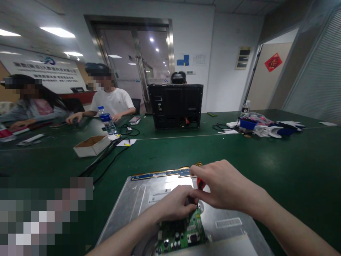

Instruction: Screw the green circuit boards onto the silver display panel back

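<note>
A silver metal panel (138, 199), the back of a flat screen, lies on the green table in front of me. A green circuit board (181, 234) is mounted near its front edge, and a blue strip board (162, 173) runs along its far edge. My right hand (226, 186) grips a screwdriver with a red and black handle (200, 184), pointing down at the green board. My left hand (176, 204) rests on that board, fingers pinched around the screwdriver's tip area.
Black cables (106, 156) and a shallow cardboard box (92, 145) lie to the left. A water bottle (107, 121) stands beyond. An upright black monitor back (174, 106) faces me. Gloves and packets (263, 126) lie at right. Two people sit at far left.
</note>
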`<state>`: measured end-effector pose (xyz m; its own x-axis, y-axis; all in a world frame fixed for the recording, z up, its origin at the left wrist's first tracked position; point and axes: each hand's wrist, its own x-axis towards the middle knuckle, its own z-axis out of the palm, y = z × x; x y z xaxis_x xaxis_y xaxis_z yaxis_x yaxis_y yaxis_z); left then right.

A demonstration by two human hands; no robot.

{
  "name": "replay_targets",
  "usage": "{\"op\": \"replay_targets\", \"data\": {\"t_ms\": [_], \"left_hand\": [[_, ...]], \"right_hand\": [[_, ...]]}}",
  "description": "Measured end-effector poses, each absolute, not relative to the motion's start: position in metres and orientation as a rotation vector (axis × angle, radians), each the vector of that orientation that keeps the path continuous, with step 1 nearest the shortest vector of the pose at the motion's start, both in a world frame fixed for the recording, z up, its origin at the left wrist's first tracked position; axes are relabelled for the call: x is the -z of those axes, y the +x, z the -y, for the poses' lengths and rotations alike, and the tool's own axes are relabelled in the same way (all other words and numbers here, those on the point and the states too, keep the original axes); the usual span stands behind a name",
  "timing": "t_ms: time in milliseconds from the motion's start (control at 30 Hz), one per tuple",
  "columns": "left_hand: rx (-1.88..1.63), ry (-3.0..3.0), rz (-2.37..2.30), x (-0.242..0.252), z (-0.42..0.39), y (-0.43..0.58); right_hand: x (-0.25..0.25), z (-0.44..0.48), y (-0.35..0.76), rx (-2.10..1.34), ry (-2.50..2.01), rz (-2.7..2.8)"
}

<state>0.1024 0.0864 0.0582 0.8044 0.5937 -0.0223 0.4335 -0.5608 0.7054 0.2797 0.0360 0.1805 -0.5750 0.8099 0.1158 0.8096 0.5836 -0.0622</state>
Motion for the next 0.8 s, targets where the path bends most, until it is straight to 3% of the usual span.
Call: {"op": "replay_targets", "data": {"t_ms": [800], "left_hand": [[-0.293, 2.325, -0.733, -0.0541, -0.0875, 0.1006]], "right_hand": [[-0.1814, -0.0373, 0.2842, -0.002, -1.390, 2.667]]}}
